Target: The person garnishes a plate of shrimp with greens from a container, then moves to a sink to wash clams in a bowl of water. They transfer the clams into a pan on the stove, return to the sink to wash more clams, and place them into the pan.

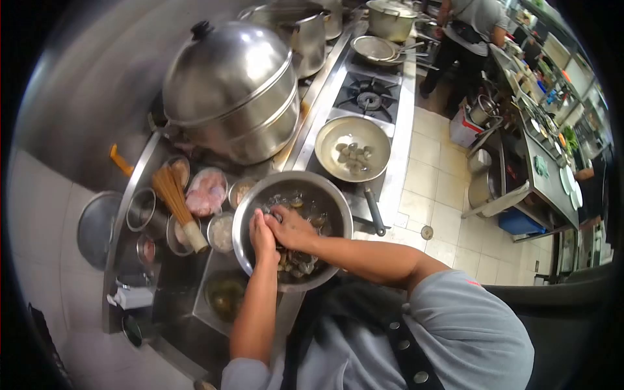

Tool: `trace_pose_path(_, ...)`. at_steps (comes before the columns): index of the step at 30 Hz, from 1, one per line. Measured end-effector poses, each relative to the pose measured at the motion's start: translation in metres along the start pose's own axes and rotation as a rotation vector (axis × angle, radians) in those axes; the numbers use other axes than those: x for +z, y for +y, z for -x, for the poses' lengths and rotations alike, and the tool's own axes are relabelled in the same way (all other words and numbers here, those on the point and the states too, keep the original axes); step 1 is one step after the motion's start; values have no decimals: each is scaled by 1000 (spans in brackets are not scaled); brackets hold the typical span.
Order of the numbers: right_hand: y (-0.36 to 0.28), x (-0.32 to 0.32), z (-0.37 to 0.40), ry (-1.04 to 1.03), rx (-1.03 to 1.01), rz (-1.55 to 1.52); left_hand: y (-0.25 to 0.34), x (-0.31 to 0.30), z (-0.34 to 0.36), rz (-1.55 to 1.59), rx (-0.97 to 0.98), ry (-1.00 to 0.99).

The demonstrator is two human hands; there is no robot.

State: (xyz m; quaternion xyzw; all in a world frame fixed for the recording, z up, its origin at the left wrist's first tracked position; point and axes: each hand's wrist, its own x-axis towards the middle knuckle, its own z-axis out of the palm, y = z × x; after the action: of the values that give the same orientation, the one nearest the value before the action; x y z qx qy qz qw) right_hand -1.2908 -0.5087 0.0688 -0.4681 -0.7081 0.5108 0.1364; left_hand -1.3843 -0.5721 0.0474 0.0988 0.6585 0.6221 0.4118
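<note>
A wide steel bowl (344, 208) holds water and several dark clams or similar shellfish (299, 263). Both of my hands are inside it, cupped against each other. My left hand (262, 235) is upright on the left side with its fingers together. Curled against it is my right hand (292, 229), the forearm crossing the bowl's right rim. Whatever lies between the palms is mostly hidden. Beyond the bowl, a pan (323, 159) with a black handle sits on the stove, with several pale shellfish (354, 155) in liquid.
A large domed steamer (234, 97) stands behind the bowl. To the left are a bamboo brush (172, 198), a dish of raw meat (207, 192) and small containers. A bare burner (369, 101) lies past the pan. Another person (478, 32) stands at the far right near a worktable (552, 195).
</note>
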Motion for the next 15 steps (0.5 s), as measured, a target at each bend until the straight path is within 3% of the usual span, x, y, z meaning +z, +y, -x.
trace_pose_path(1,1,4,9,2,-25,-52,30,18,30,13,3,92)
trace_pose_path(2,-33,-25,24,-169,159,-215,14,11,11,31,-9,72)
trace_pose_path(3,-22,-15,13,-148,160,-245,-2,1,-7,48,-15,47)
trace_pose_path(5,-29,-17,20,-52,67,-196,-8,3,-10,64,124,89)
trace_pose_path(7,-19,-14,10,50,-120,-25,15,16,13,40,145,110)
trace_pose_path(8,-13,-10,-2,-27,-41,-96,16,15,13,55,133,47)
trace_pose_path(9,-53,-37,25,-103,104,-148,29,22,25,-35,167,137)
trace_pose_path(11,-56,-37,33,28,-168,-44,49,30,43,29,306,210)
trace_pose_path(12,-60,-38,41,6,-152,-41,55,29,55,27,285,226)
trace_pose_path(14,-80,-50,48,65,-358,-111,74,34,63,151,429,168)
trace_pose_path(15,-83,-51,51,61,-359,-108,76,34,67,154,429,171)
